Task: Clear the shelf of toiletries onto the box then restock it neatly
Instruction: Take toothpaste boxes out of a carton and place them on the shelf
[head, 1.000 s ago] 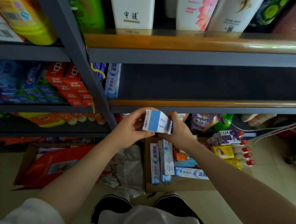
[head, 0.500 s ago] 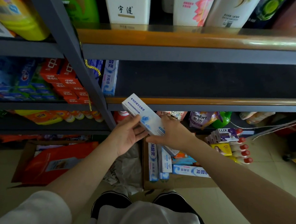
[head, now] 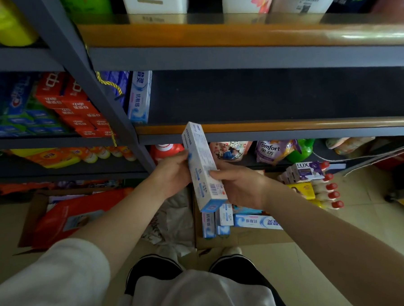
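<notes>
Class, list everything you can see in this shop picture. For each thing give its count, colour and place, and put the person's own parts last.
Toothpaste box in hand: one, white and blue, held below the dark shelf's front edge.
Toothpaste box on shelf: one, white and blue, upright at the left end of the dark shelf.
Toothpaste boxes on cardboard box: several, white and blue, on the floor.
Cardboard box: one, brown, under them.
Red boxes: a stack, on the left shelf.
Soap box: one, purple and white, at the right.
Red-capped bottles: a row, beside it.
Left hand: grips the held box's left side.
Right hand: grips its lower right.
</notes>
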Available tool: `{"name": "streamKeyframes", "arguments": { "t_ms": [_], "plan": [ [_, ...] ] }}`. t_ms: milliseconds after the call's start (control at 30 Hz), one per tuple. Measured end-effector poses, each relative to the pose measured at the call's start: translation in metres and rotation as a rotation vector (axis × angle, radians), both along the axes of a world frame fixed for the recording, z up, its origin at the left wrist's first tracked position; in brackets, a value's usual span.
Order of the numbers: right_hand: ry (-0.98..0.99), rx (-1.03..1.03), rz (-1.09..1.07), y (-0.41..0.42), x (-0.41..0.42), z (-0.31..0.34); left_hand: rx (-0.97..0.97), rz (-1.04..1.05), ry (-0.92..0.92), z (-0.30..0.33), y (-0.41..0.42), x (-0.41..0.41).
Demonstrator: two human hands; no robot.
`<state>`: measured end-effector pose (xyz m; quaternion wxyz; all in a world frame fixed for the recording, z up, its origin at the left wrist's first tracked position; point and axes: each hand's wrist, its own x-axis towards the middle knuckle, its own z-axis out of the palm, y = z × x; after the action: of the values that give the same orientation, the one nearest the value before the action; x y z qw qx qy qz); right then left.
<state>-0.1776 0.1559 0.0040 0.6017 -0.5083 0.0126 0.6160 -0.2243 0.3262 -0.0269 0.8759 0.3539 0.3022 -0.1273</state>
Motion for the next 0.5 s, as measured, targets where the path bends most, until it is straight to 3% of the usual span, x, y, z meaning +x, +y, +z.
{"name": "streamKeyframes", "arguments": {
  "t_ms": [200,367,500],
  "plan": [
    [-0.603,-0.418,0.130,-0.010,0.005,-0.020,0.240,-0.194,0.094,-0.013,-0.010,0.003],
    [-0.863,-0.525,0.283,-0.018,0.009,-0.042,0.271,-0.163,0.119,-0.020,-0.027,0.008],
    [-1.018,-0.572,0.283,-0.025,0.016,-0.054,0.319,-0.160,0.076,-0.022,-0.037,0.014]
  ]
}}
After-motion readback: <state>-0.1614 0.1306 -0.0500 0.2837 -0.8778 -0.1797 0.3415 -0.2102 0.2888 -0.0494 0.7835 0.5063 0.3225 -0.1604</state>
